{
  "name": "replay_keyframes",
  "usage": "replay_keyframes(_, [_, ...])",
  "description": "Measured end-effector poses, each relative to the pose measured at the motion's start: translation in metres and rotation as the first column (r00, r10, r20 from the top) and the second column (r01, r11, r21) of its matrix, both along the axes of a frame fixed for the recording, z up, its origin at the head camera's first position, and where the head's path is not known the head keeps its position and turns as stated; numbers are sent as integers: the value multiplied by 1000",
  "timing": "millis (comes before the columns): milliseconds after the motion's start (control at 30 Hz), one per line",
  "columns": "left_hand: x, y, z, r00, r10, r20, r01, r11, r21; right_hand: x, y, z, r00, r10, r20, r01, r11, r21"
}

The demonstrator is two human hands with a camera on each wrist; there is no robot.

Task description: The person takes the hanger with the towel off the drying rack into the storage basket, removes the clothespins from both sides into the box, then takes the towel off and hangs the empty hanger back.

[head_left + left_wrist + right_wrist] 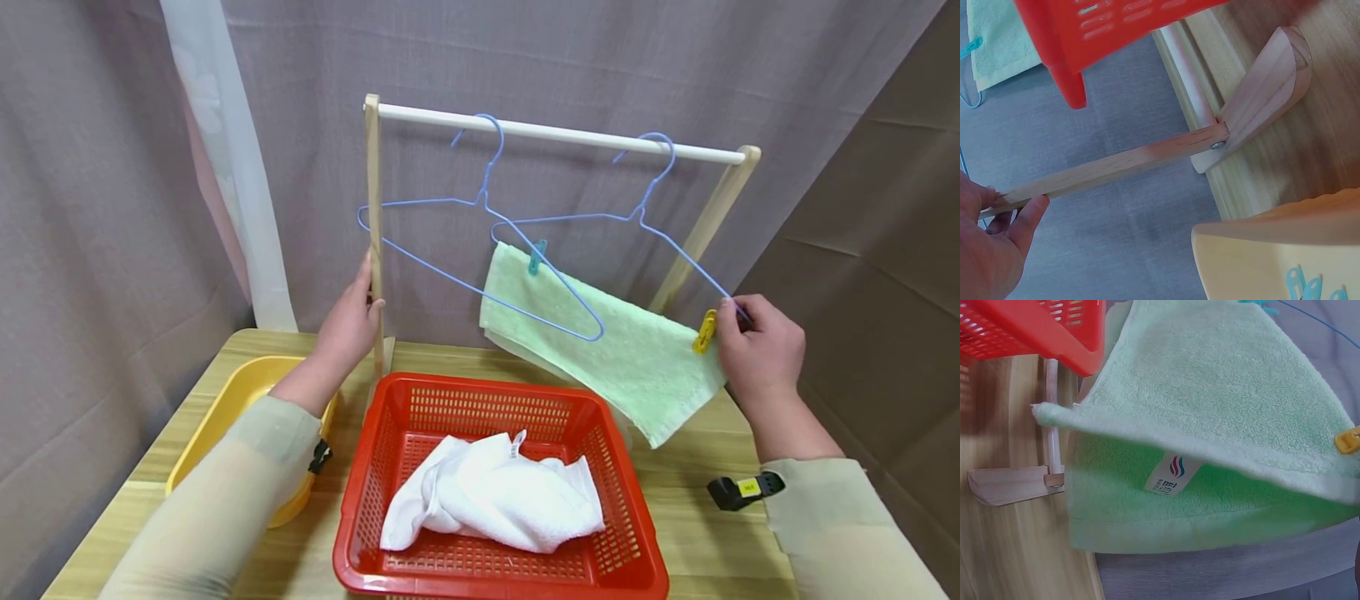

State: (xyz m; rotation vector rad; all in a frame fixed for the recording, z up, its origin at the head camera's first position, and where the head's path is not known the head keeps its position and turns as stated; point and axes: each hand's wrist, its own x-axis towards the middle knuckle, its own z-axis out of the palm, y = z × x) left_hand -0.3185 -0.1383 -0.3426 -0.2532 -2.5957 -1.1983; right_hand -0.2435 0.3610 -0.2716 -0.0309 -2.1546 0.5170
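Note:
My left hand (351, 321) grips the left wooden post (374, 183) of a drying rack, thumb and fingers on either side of it in the left wrist view. At the right, my right hand (765, 346) pinches the end of a blue wire hanger (686, 254) hooked on the white rail (570, 134). Over that hanger's lower bar hangs a light green towel (600, 333), tilted down to the right. A teal clothespin (537, 257) and a yellow clothespin (705, 332) clip it on. Another blue hanger (442, 271) hangs bare to the left.
A red basket (487, 385) with a crumpled white towel (495, 492) stands before the rack. Left of it is a yellow bin (217, 425), holding several teal clothespins (1313, 287) in the left wrist view. The wooden table (697, 517) backs onto a grey curtain (600, 58).

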Motion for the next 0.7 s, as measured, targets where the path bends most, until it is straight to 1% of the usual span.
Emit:
replay_keyframes(267, [-1,-2,0,1000,5,-4,-5,1000,-5,0,-4,7,998,17,-68,-16,1000,9])
replay_keyframes(400, [-1,-2,-1,1000,6,0,-6,1000,-10,2,-4,9,997,15,-81,-15,1000,7])
replay_keyframes(700, [-1,-3,-1,1000,7,9,-7,1000,-14,5,-3,11,997,-9,-77,9,1000,-8])
